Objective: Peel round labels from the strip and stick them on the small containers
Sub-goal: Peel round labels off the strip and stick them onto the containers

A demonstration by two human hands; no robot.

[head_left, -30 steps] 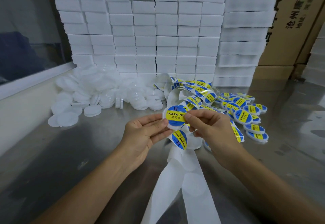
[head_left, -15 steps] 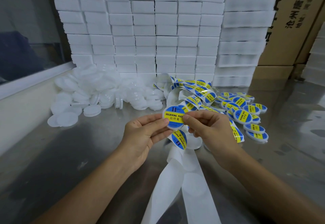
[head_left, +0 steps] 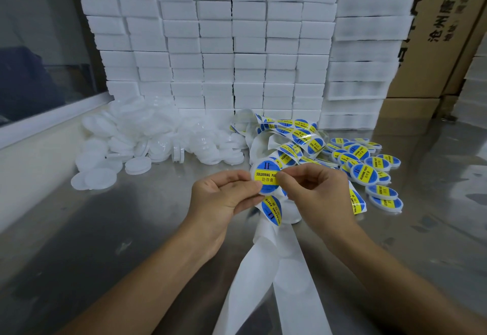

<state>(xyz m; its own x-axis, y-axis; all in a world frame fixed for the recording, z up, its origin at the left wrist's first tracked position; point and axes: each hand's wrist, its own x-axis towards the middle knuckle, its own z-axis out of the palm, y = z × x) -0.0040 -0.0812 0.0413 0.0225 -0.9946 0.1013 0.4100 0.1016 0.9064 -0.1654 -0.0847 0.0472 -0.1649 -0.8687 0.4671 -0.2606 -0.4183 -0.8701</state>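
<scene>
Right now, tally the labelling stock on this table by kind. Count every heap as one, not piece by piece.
Heap of unlabelled white containers: 1
Heap of labelled containers: 1
Label strip, tangled, with bare backing trailing toward the camera: 1
Labelled container pinched between left hand and right hand: 1
Total: 4

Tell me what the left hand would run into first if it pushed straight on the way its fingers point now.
Most likely the right hand: the left hand points rightward, both pinching the small round container with the blue and yellow label between them. Depth is hard to judge, so it might slip just past.
</scene>
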